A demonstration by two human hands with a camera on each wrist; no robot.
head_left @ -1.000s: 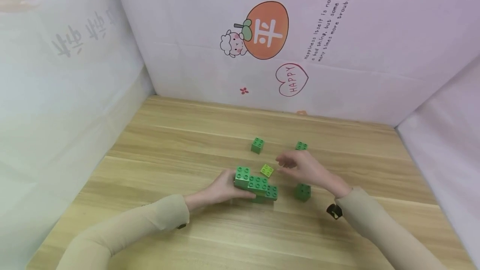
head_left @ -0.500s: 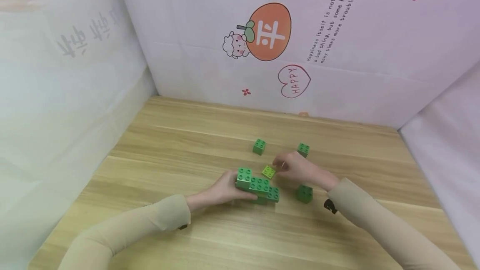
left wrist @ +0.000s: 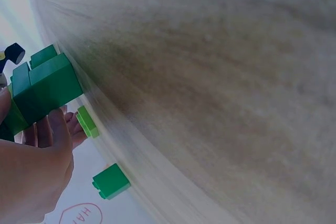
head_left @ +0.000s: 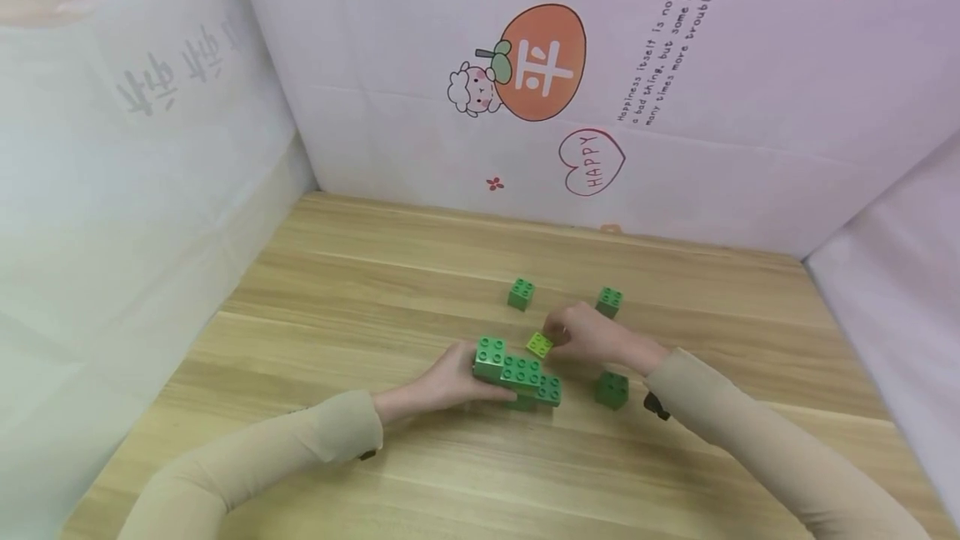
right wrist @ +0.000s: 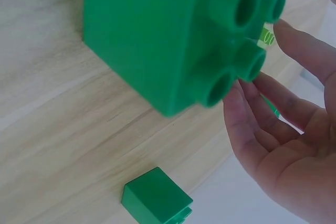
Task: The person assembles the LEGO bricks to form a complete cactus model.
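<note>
My left hand (head_left: 453, 377) grips a stepped stack of joined green toy building bricks (head_left: 520, 370), the thumb along its near side. In the left wrist view the same stack (left wrist: 50, 85) shows its underside close to the tabletop. A thin lime-green 2x2 brick (head_left: 538, 345) lies on the table just beyond the stack. My right hand (head_left: 592, 336) is at its right edge, thumb and fingers apart and slightly bent. The right wrist view shows the lime brick (right wrist: 266, 36) partly hidden beyond a large foreground green brick (right wrist: 157, 30), near the right thumb.
Loose green 2x2 bricks stand around the right hand: one at the back left (head_left: 521, 293), one behind the hand (head_left: 610, 302), and one (head_left: 612, 389) nearer, under the right wrist. The wooden tabletop (head_left: 390, 290) is bounded by printed white cloth walls (head_left: 390, 107).
My right hand has come left and slightly closer, its fingers reaching the lime brick's edge. The left hand keeps its grip on the stack. The whole head view has shifted slightly.
</note>
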